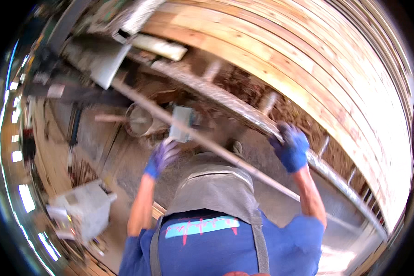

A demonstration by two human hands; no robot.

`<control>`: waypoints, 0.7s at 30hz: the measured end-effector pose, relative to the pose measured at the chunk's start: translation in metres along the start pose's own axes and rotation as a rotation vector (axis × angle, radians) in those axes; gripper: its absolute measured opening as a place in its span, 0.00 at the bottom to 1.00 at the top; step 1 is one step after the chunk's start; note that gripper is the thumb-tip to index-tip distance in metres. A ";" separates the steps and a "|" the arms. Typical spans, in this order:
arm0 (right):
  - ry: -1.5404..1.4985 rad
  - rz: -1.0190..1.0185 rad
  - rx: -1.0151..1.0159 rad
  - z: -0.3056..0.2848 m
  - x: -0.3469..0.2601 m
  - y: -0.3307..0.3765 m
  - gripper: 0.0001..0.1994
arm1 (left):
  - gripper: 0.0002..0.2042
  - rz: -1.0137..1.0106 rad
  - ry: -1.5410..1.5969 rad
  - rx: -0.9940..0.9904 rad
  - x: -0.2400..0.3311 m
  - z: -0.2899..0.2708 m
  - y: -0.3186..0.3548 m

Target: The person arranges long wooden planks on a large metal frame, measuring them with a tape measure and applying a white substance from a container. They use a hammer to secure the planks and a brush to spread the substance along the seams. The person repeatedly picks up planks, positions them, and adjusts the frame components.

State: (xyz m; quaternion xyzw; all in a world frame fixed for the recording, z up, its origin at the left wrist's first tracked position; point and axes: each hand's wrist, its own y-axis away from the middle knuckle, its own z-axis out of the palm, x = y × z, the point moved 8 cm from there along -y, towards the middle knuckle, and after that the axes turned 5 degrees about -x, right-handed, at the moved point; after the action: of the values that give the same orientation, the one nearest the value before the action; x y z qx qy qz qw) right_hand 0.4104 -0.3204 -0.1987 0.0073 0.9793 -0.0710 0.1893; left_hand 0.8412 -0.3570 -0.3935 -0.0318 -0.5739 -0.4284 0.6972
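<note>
My right hand (292,149), in a blue glove, is closed over the edge of a long grey metal rail (225,99) that runs diagonally below a stack of wooden planks (317,69). My left hand (162,157), also in a blue glove, is blurred. It sits just below a small grey box (184,123) and a thin long rod (244,166) that crosses in front of me. Whether the left hand touches or holds either one cannot be told. A grey apron over a blue shirt fills the lower middle.
A round metal bucket (139,120) stands on the dusty floor beyond the rod. A pale grey machine housing (85,209) lies at the lower left. A flat grey metal sheet (106,62) and dark machine parts sit at the upper left. Sawdust lies under the rail.
</note>
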 end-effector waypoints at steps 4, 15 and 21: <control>0.003 0.054 0.044 0.020 0.003 0.041 0.12 | 0.43 -0.093 0.501 0.307 -0.021 0.020 -0.087; -0.299 0.160 -0.025 0.063 0.008 0.065 0.05 | 0.22 0.145 -0.001 0.474 -0.010 -0.049 -0.037; -0.022 0.050 -0.337 0.131 -0.036 0.113 0.13 | 0.23 0.407 -0.293 0.728 0.092 -0.136 0.021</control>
State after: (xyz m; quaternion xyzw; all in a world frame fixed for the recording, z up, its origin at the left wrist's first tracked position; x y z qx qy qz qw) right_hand 0.4971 -0.2271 -0.3209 -0.0010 0.9747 0.0991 0.2002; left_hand 0.9572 -0.4680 -0.3537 0.0430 -0.7622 -0.0430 0.6445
